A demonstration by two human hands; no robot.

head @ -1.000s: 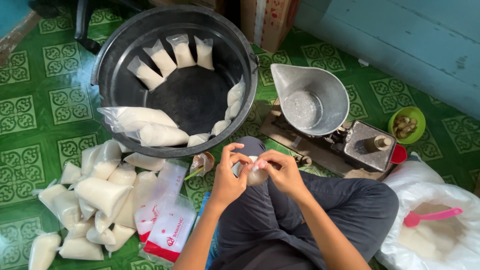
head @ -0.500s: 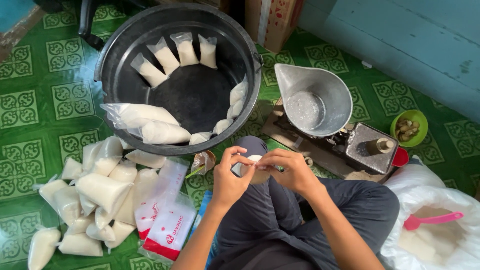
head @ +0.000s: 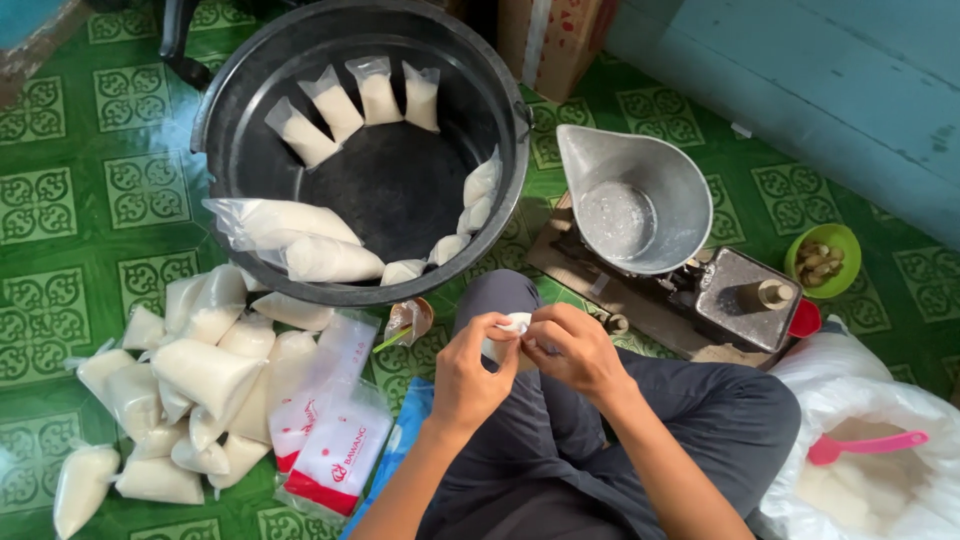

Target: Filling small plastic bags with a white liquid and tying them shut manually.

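Note:
Over my lap, my left hand (head: 470,375) and my right hand (head: 575,350) meet on a small clear plastic bag of white powder (head: 512,326). The fingers of both hands pinch its top; most of the bag is hidden behind them. A big black basin (head: 500,85) sits ahead of my knees, with several filled white bags leaning along its inner wall. To my left, a heap of filled bags (head: 190,375) lies on the green tiled floor.
A metal scale with a scoop pan (head: 635,205) stands to the right of the basin. A green bowl (head: 825,258) is further right. A large white sack with a pink scoop (head: 865,445) sits at my right. Red-and-white packets (head: 335,440) lie by my left knee.
The view has shifted slightly. My hands stay together on the small bag, fingers working at its top; the bag has moved a little toward me.

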